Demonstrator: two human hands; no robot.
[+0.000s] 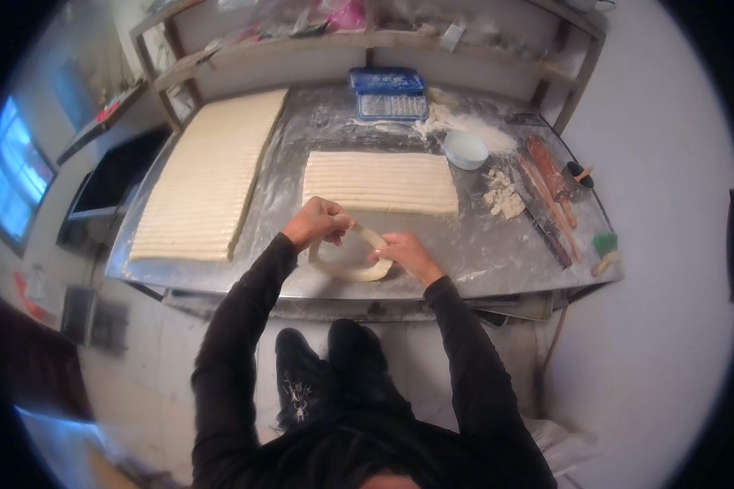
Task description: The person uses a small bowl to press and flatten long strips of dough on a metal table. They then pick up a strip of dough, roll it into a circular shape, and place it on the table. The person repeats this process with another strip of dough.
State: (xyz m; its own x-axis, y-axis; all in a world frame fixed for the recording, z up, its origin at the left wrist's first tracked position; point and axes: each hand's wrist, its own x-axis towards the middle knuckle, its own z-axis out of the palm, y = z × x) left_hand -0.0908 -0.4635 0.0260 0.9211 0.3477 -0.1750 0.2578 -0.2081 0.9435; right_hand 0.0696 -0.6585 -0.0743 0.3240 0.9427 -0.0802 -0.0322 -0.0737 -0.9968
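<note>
A long pale strip of dough (352,273) curves into a loop at the front of the metal worktable (481,244). My left hand (320,222) pinches it at the upper left of the loop, and my right hand (408,256) grips it at the right side. The lower part of the loop hangs near or rests on the tabletop; I cannot tell which. Just beyond my hands lies a block of dough strips (381,181), set side by side. A larger sheet of similar dough strips (208,175) covers the table's left side.
At the back stand a blue scale (391,104) and a white bowl (466,150) beside spilled flour (481,129). To the right are dough scraps (506,200), a rolling pin (551,175) and a green brush (605,246). A cluttered shelf (285,47) spans the back.
</note>
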